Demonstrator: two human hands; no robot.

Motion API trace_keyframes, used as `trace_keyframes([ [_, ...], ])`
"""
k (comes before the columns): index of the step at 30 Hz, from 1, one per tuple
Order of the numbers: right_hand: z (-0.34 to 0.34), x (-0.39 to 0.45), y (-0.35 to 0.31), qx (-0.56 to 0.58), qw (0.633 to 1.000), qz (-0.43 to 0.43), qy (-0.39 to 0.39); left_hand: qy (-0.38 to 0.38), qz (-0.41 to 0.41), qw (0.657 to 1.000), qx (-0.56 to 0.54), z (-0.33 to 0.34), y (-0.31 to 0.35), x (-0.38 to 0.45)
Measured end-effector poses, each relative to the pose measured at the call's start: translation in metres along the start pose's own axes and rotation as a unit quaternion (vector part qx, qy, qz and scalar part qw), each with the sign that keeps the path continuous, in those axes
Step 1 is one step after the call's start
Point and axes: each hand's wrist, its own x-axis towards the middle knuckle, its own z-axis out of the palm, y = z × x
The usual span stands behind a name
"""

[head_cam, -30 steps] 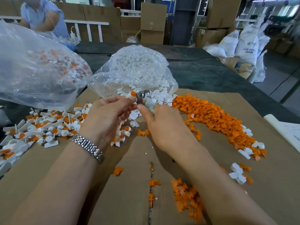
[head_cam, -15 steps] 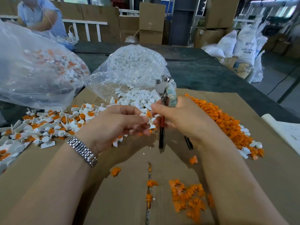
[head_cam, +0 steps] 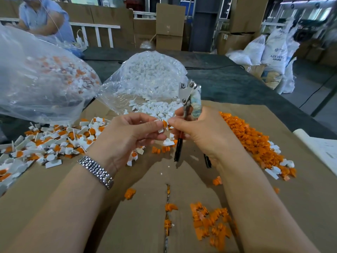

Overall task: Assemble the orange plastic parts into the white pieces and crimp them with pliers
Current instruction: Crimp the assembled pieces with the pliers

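Orange part seated into a white piece, pliers raised and ready.

Beside the done pile (head_cam: 54,143) on the table (head_cam: 45,179), the left hand (head_cam: 127,137) pinched a white piece (head_cam: 161,127) between thumb and curled fingers. A second earlier both hands were bunched low over the pliers; now the right hand (head_cam: 198,132) had lifted, its thumb pressing an orange part (head_cam: 165,123) into that piece while its curled fingers gripped the pliers (head_cam: 189,103), head up. Insertion looked nearly finished, so crimping probably came next. Spare orange parts (head_cam: 255,143) lay heaped at right.
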Motion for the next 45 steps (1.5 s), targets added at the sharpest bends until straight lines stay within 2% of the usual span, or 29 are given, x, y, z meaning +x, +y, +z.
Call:
trace_keyframes([
  [13, 0.005, -0.005, -0.003, -0.179, 0.981, -0.081, 0.011, 0.015, 0.048, 0.994, 0.097, 0.003, -0.002, -0.005],
  [17, 0.005, -0.004, -0.002, -0.180, 0.980, -0.080, 0.006, 0.016, 0.043, 0.995, 0.094, 0.002, -0.003, -0.004],
  [20, -0.001, -0.002, -0.006, -0.076, 0.996, -0.033, 0.014, 0.028, 0.031, 0.998, 0.038, -0.001, 0.000, -0.001],
  [22, -0.008, -0.003, -0.011, -0.028, 0.999, 0.039, -0.023, 0.044, 0.032, 0.998, -0.007, -0.006, 0.003, 0.001],
  [24, -0.012, -0.006, -0.014, -0.045, 0.990, 0.099, -0.089, 0.048, 0.041, 0.997, -0.039, -0.010, 0.005, 0.002],
  [26, -0.007, -0.010, -0.014, -0.089, 0.980, 0.113, -0.137, 0.043, 0.050, 0.996, -0.056, -0.012, 0.006, 0.002],
  [31, 0.006, -0.015, -0.016, -0.206, 0.964, 0.054, -0.156, 0.051, 0.070, 0.995, -0.040, -0.010, 0.004, 0.002],
  [36, 0.012, -0.018, -0.014, -0.256, 0.955, 0.018, -0.148, 0.071, 0.075, 0.995, -0.008, -0.009, 0.002, 0.002],
  [45, 0.033, -0.015, -0.003, -0.353, 0.933, -0.023, -0.067, 0.104, 0.074, 0.991, 0.047, -0.011, 0.000, 0.003],
])
